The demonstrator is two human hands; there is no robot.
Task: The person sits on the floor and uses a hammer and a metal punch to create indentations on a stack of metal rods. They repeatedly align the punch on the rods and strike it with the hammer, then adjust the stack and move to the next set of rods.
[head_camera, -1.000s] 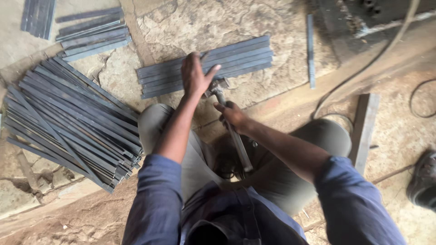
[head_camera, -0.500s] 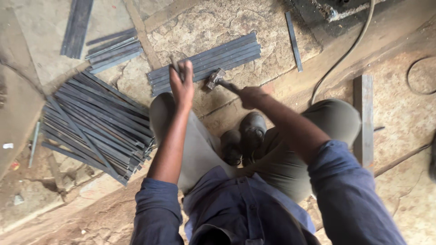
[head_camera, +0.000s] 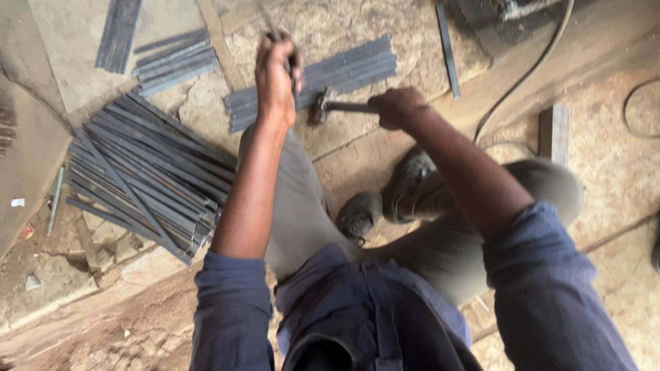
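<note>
The left hand (head_camera: 275, 72) is closing in a fist around a thin metal strip (head_camera: 292, 69), holding it above the far row of flat strips (head_camera: 344, 72). The right hand (head_camera: 399, 106) is gripping a hammer (head_camera: 330, 105) by its handle, head pointing left, just beside the strip. A big fanned pile of strips (head_camera: 144, 172) is lying well to the left, its edge near the left knee. Bare stone floor (head_camera: 605, 158) is lying open to the right, beside a cable (head_camera: 522, 82).

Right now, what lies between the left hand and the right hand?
In the head view, the hammer spans the gap: its head sits beside the left hand, its handle runs into the right hand. Behind it lies a row of flat metal strips.
</note>
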